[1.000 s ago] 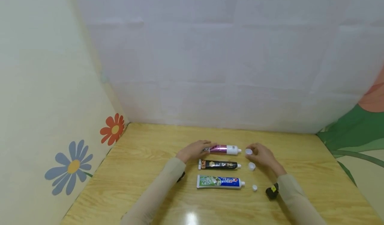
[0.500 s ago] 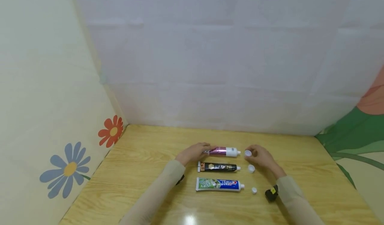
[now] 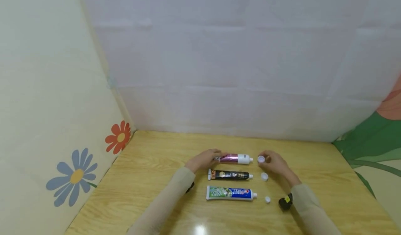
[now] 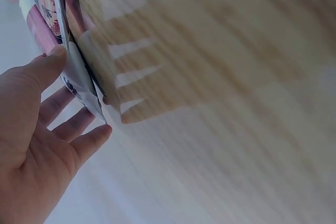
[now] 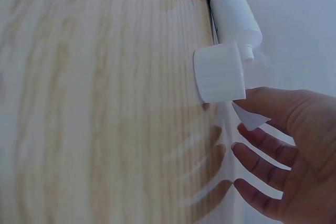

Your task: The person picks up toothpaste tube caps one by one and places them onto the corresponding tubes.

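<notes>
A purple-and-white toothpaste tube lies in the back row, its bare nozzle facing right. My left hand holds its flat end, thumb on one side and fingers on the other, as the left wrist view shows at the tube's end. To the right of the nozzle, my right hand pinches a white cap, its hollow side showing. In the right wrist view that cap is mostly hidden behind a nearer white cap. A small gap separates the held cap from the nozzle.
In front lie a black toothpaste tube and a green-and-blue one, both uncapped. Beside their nozzles stand a larger white cap and a small one. White sheeting covers the back; a painted wall borders the wooden table.
</notes>
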A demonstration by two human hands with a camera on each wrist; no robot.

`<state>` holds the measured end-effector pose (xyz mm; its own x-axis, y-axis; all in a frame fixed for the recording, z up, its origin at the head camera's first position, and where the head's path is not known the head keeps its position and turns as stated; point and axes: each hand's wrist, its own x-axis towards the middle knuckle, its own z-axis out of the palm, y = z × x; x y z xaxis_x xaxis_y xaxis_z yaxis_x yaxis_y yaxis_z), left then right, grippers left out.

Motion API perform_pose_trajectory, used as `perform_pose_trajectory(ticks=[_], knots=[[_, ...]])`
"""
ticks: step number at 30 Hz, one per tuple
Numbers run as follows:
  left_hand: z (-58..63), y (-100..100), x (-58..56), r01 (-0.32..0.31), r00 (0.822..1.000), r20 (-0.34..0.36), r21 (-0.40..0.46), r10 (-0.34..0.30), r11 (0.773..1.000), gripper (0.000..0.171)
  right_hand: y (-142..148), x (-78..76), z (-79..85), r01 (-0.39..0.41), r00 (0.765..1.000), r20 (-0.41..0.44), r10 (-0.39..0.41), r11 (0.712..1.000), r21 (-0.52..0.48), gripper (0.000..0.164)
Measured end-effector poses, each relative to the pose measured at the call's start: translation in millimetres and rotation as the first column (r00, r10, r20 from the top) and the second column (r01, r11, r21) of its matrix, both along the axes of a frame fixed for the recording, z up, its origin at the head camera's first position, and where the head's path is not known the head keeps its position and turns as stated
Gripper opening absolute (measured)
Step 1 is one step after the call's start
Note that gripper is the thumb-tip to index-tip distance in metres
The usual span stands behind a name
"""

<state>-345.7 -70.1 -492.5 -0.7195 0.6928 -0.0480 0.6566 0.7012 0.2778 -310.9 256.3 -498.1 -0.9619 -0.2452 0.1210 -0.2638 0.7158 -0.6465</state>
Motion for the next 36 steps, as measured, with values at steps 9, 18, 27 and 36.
perform_pose_trajectory(ticks=[9, 18, 27, 36], knots=[[1.6, -2.7, 0.7, 0.006, 1.0, -0.007, 0.009, -0.006, 1.0, 0.049, -2.0, -5.8, 2.0, -0.019, 0.999, -0.049, 0.02, 0.999, 0.029, 0.029], [-0.3, -3.1, 0.5, 0.002, 1.0, -0.001, 0.004, -0.002, 1.0, 0.049, -1.7, -1.9, 5.8, -0.028, 0.995, -0.094, 0.031, 0.999, 0.04, 0.034], [1.6, -3.4, 0.8, 0.012, 1.0, -0.005, 0.017, -0.011, 1.0, 0.049, -1.8, -2.3, 8.3, -0.064, 0.994, -0.089, 0.068, 0.997, 0.044, 0.038], [1.0, -2.8, 0.4, 0.02, 1.0, -0.018, 0.001, -0.02, 1.0, 0.052, -2.7, -6.4, 8.7, -0.085, 0.994, -0.071, 0.088, 0.996, 0.038, 0.037]])
